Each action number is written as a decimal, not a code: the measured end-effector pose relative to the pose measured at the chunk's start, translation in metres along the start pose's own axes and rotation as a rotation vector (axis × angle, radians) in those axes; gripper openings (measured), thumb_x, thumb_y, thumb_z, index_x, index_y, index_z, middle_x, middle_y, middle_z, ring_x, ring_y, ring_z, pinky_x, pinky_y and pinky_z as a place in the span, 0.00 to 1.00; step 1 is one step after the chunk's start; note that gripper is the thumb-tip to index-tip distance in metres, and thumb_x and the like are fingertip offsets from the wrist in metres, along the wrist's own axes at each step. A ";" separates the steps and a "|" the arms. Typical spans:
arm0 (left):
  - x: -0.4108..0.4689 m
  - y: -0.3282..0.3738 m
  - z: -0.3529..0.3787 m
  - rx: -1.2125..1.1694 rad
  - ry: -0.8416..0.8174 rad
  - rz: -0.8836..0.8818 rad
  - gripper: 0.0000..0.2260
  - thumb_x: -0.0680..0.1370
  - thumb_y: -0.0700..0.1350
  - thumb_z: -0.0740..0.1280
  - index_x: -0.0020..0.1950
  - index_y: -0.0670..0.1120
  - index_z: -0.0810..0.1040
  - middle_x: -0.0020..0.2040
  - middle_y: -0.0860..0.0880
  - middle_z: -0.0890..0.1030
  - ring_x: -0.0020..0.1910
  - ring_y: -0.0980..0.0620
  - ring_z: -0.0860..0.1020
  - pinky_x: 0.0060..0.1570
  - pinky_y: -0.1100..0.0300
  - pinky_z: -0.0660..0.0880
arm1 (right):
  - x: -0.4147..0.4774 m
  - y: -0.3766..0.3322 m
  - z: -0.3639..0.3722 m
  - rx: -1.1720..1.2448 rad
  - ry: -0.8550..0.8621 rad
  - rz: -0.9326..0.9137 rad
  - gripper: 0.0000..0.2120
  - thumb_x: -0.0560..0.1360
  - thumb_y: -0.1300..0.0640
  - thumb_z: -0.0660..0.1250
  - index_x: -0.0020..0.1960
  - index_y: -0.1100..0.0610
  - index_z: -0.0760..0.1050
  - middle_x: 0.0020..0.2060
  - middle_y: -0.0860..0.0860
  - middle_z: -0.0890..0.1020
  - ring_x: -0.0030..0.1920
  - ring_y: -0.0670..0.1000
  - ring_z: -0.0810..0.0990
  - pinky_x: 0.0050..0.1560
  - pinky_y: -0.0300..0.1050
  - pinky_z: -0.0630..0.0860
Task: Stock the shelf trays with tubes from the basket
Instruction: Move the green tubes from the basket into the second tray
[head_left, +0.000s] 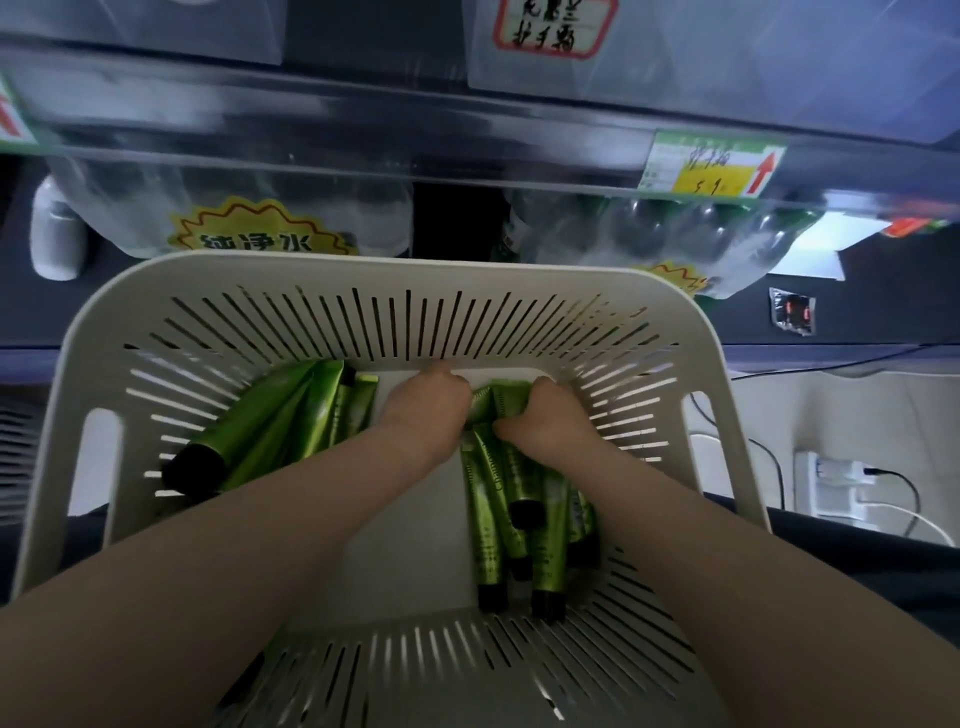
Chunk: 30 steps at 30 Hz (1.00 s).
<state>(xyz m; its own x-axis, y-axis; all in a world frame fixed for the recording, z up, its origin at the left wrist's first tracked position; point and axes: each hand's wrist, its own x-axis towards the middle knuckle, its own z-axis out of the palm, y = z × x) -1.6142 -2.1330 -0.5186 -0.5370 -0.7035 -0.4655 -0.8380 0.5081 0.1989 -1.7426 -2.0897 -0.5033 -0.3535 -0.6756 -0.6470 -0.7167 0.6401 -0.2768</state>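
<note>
A white slotted basket (363, 280) fills the middle of the head view. Inside it lie green tubes with black caps: a group at the left (270, 431) and a bunch at the right (498, 514). Both my hands reach down into the basket. My right hand (545, 421) is closed around the crimped ends of the right bunch of tubes. My left hand (426, 405) is curled beside it, fingers down at the same bunch's top ends; whether it grips a tube is hidden.
Dark shelving rises behind the basket, with clear plastic trays (727, 62) above and a price label (717, 166) on the shelf edge. Packs of water bottles (234, 208) stand on the lower shelf. A power strip with cables (841, 483) lies on the floor at right.
</note>
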 end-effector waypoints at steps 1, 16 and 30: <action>-0.001 -0.002 0.001 -0.039 -0.009 -0.008 0.14 0.76 0.45 0.68 0.59 0.41 0.74 0.57 0.41 0.72 0.52 0.44 0.76 0.44 0.55 0.72 | -0.002 -0.001 -0.001 0.018 -0.018 0.009 0.25 0.70 0.53 0.71 0.62 0.60 0.68 0.59 0.58 0.73 0.53 0.55 0.77 0.51 0.48 0.78; -0.035 -0.017 -0.027 -0.303 -0.046 -0.054 0.10 0.72 0.52 0.68 0.40 0.46 0.75 0.39 0.47 0.78 0.40 0.49 0.76 0.36 0.60 0.72 | -0.031 -0.004 -0.018 0.187 -0.057 -0.080 0.08 0.68 0.53 0.72 0.41 0.55 0.74 0.36 0.50 0.77 0.36 0.47 0.76 0.33 0.39 0.72; -0.100 -0.002 -0.089 -0.690 0.093 0.024 0.08 0.70 0.45 0.74 0.39 0.51 0.75 0.34 0.55 0.78 0.34 0.58 0.77 0.32 0.66 0.73 | -0.099 0.002 -0.072 0.426 -0.030 -0.332 0.10 0.71 0.56 0.72 0.36 0.50 0.72 0.33 0.44 0.77 0.37 0.44 0.76 0.37 0.39 0.71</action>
<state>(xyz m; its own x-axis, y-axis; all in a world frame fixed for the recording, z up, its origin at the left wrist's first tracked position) -1.5678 -2.1081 -0.3956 -0.5362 -0.7513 -0.3847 -0.6791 0.1133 0.7253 -1.7526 -2.0483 -0.3887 -0.1275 -0.8599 -0.4942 -0.4776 0.4899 -0.7293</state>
